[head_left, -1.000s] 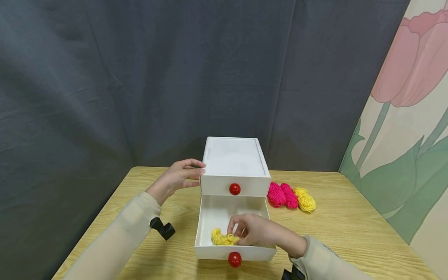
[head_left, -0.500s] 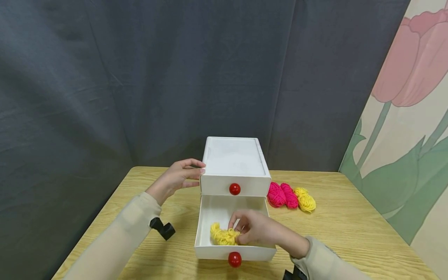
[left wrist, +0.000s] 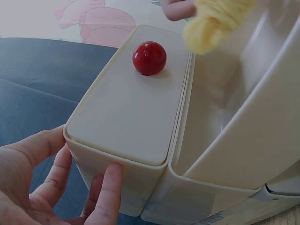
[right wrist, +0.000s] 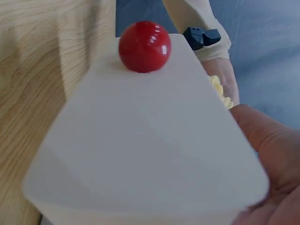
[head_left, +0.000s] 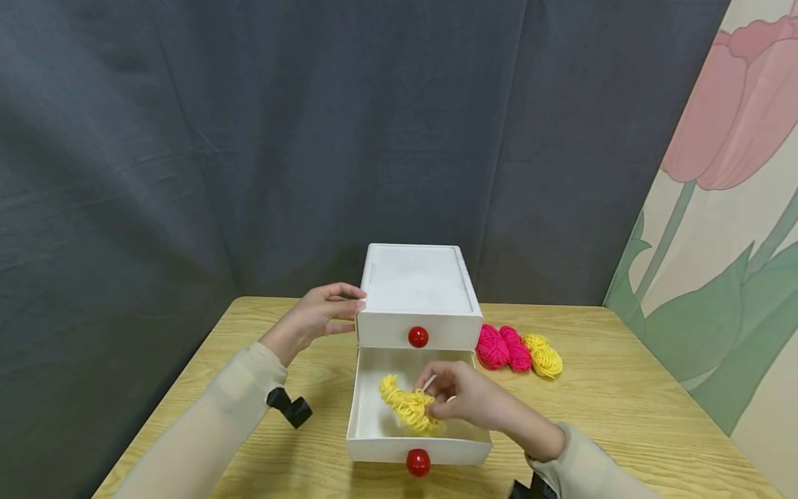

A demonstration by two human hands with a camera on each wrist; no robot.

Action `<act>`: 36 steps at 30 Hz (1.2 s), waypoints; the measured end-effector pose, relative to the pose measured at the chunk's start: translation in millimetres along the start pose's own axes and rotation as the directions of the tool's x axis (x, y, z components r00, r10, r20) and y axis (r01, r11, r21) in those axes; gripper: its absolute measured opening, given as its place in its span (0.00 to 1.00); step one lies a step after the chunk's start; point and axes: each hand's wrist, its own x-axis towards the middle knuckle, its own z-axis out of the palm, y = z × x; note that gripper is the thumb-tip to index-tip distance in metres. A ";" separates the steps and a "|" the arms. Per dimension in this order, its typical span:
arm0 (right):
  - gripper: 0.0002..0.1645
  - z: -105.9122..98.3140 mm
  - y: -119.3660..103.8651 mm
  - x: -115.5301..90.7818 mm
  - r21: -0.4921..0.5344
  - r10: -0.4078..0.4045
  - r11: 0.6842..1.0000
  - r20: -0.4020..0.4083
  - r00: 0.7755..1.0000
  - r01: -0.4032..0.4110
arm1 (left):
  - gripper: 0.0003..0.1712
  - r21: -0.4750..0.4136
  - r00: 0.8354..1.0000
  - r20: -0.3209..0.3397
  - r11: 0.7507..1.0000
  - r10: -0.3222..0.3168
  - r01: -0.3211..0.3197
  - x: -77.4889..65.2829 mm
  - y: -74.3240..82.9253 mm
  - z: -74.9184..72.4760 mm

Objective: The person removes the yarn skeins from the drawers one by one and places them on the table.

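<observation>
A small white drawer cabinet [head_left: 414, 281] stands on the table with its lower drawer [head_left: 420, 450] pulled out and its upper drawer [head_left: 386, 330] closed. My right hand [head_left: 464, 396] pinches one end of a yellow yarn skein [head_left: 408, 405], held over the lower drawer. In the left wrist view the same yellow skein [left wrist: 216, 23] hangs by the drawer's opening. My left hand [head_left: 318, 315] rests its fingers and thumb against the cabinet's left side, by the upper drawer. The right wrist view is mostly filled by the drawer front with its red knob [right wrist: 144, 47].
Two pink yarn skeins [head_left: 503, 348] and another yellow skein [head_left: 544, 355] lie on the wooden table [head_left: 598, 402], right of the cabinet. Behind the table hangs a dark curtain [head_left: 299, 152]. A wall with painted tulips [head_left: 729, 208] rises at the right.
My right hand has risen from the drawer floor, lifting the yellow skein up with it. The left hand, the cabinet and the other skeins have stayed put.
</observation>
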 end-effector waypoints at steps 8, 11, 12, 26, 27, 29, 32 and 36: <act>0.13 -12.4 -10.5 -9.9 -0.021 -0.021 1.000 -0.059 0.998 0.019 | 0.17 0.015 1.000 0.006 1.000 0.010 -0.010 -0.6 0.2 -0.3; 0.14 -19.4 -15.6 -15.3 -0.022 -0.020 1.000 -0.083 0.996 0.019 | 0.17 0.020 1.000 0.004 1.000 0.007 -0.007 -0.6 0.3 0.0; 0.14 -22.1 -17.1 -17.3 -0.017 -0.024 1.000 -0.091 0.996 0.022 | 0.17 0.019 1.000 0.003 1.000 0.003 -0.003 -0.4 0.3 0.1; 0.15 -60.3 -32.2 -43.2 0.010 -0.206 0.976 -0.304 0.930 0.219 | 0.17 0.018 1.000 0.009 1.000 -0.003 0.003 -2.8 2.0 -0.7; 0.16 -63.7 -31.6 -44.3 0.006 -0.219 0.972 -0.325 0.920 0.234 | 0.17 0.019 1.000 0.010 1.000 -0.002 0.002 -3.1 2.1 -0.9; 0.19 -70.9 -30.2 -46.7 -0.003 -0.236 0.968 -0.373 0.897 0.253 | 0.17 0.018 1.000 0.008 1.000 -0.002 0.002 -3.1 1.9 -0.9; 0.22 -82.5 -27.1 -51.2 -0.008 -0.234 0.966 -0.453 0.861 0.258 | 0.17 0.020 1.000 0.008 1.000 -0.002 0.002 -3.1 1.4 -1.0; 0.21 -97.2 -20.5 -57.7 0.033 -0.185 0.970 -0.548 0.816 0.243 | 0.17 0.018 1.000 0.003 1.000 -0.008 0.008 -2.7 1.5 -1.2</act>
